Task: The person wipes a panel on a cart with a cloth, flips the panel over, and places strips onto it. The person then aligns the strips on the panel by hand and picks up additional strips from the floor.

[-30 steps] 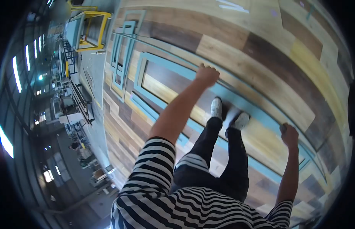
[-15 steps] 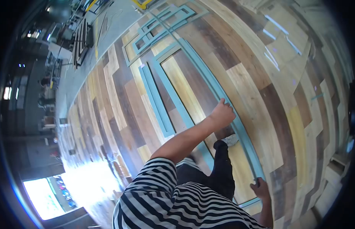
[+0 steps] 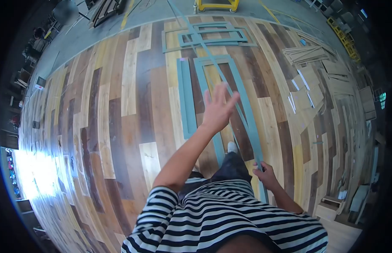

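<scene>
A long thin teal strip [image 3: 208, 49] slants across a teal rectangular frame [image 3: 199, 67] lying on the wood-plank floor. My right hand [image 3: 267, 176] is closed on the strip's near end, beside the frame's right side. My left hand [image 3: 219, 109] hovers over the middle of the frame with its fingers spread, close to the strip; whether it touches the strip I cannot tell. A wide teal board [image 3: 187, 101] lies on the floor left of the frame. The frame's near end is hidden behind my body.
Smaller teal frames [image 3: 213, 39] lie overlapped beyond the large frame, under the strip's far part. Thin wooden sheets [image 3: 305, 54] are piled at the right. A yellow metal stand [image 3: 217, 6] is at the far edge. My shoe [image 3: 232, 147] stands inside the large frame.
My left hand has let go of the strip and spread its fingers. The strip now crosses the frame at a slant instead of lying along its right side. The view has turned.
</scene>
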`<state>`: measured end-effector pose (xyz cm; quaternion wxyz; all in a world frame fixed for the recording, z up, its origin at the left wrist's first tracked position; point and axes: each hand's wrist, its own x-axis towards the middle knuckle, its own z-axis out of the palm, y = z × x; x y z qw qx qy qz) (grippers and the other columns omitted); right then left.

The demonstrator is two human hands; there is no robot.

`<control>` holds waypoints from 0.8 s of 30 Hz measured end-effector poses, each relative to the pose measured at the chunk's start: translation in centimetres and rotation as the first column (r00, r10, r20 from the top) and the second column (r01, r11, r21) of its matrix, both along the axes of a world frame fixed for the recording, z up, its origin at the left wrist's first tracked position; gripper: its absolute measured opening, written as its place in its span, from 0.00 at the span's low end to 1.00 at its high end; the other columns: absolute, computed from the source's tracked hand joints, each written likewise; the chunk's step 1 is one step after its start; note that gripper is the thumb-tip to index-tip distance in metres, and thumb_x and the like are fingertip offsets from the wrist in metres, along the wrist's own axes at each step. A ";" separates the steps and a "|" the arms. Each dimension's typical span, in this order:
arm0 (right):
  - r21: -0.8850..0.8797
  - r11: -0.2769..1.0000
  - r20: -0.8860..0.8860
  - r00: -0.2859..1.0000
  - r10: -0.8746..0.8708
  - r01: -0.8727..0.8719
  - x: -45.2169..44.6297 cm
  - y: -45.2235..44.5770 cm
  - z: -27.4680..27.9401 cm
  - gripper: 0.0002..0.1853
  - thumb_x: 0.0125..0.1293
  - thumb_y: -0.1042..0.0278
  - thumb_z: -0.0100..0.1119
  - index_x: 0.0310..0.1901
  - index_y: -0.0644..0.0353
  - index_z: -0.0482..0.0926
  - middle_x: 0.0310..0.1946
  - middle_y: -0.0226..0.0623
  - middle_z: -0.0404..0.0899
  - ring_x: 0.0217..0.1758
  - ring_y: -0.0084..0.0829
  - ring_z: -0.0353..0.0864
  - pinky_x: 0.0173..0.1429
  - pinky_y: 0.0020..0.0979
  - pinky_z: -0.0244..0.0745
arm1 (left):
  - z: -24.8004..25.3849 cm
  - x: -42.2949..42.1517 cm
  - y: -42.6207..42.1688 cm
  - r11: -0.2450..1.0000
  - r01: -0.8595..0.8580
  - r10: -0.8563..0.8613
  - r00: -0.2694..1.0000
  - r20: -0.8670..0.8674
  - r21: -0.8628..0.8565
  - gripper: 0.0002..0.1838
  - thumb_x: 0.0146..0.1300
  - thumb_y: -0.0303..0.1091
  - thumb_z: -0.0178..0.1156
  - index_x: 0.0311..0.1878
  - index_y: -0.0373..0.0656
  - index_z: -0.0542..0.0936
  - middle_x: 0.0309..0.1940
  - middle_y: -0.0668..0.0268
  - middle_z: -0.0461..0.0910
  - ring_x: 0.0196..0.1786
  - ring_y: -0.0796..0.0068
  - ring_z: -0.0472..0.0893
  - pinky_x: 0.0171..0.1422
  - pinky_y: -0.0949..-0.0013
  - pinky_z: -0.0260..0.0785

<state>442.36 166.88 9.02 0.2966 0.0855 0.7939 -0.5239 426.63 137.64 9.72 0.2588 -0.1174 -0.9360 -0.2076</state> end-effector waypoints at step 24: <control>-0.130 0.957 0.102 0.956 0.275 -0.261 -23.5 -56.4 1.1 0.27 0.60 0.52 0.65 0.53 0.66 0.77 0.28 0.31 0.75 0.29 0.20 0.73 0.33 0.25 0.71 | -2.3 -15.2 -52.7 0.112 -0.675 -0.456 0.617 0.641 0.729 0.29 0.70 0.49 0.51 0.57 0.30 0.59 0.41 0.45 0.76 0.37 0.55 0.84 0.30 0.62 0.83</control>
